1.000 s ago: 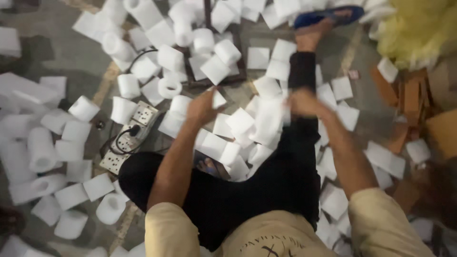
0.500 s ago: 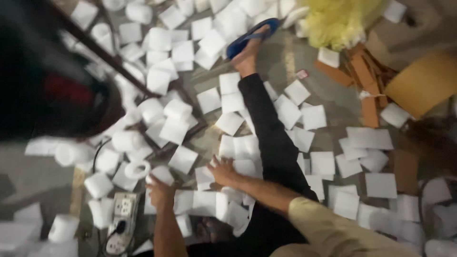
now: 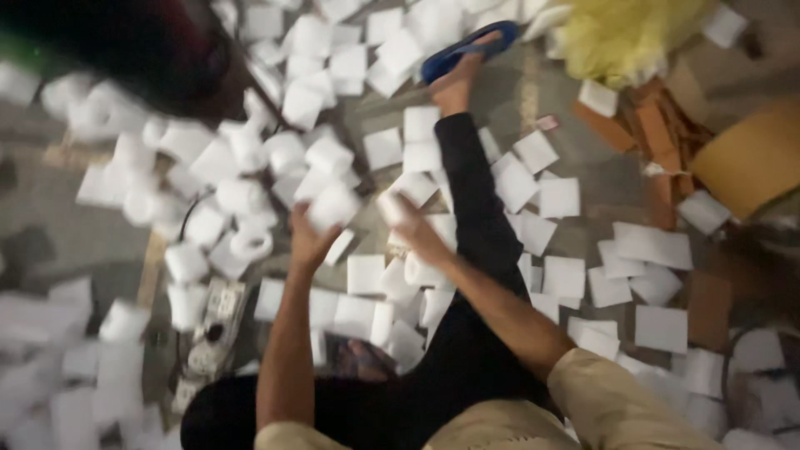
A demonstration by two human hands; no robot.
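White paper covers nearly the whole floor (image 3: 583, 100): flat square stacks (image 3: 662, 327) and short rolls (image 3: 185, 262), far too many and too blurred to count. One black-trousered leg (image 3: 475, 217) stretches away across the middle, its foot in one blue sandal (image 3: 467, 50). One yellow crumpled heap (image 3: 617, 37) lies at the far right beside torn brown cardboard (image 3: 667, 133). One white power strip (image 3: 212, 321) with a dark cable lies at the left among the rolls.

Both forearms rise bare from tan sleeves and reach forward over the lap, elbows bent, the two hands near each other above the paper.

Left hand (image 3: 310, 242) is raised with the palm turned away and the fingers curled up around a white paper piece (image 3: 333, 207), which sits against the fingertips at the top of the hand; blur hides how tightly it is held.

Right hand (image 3: 412, 229) is angled in from the right, fingers closed on a small white roll (image 3: 392, 204) that sticks out at the hand's upper left, just beside the left hand's piece. More flat squares lie directly under both hands.
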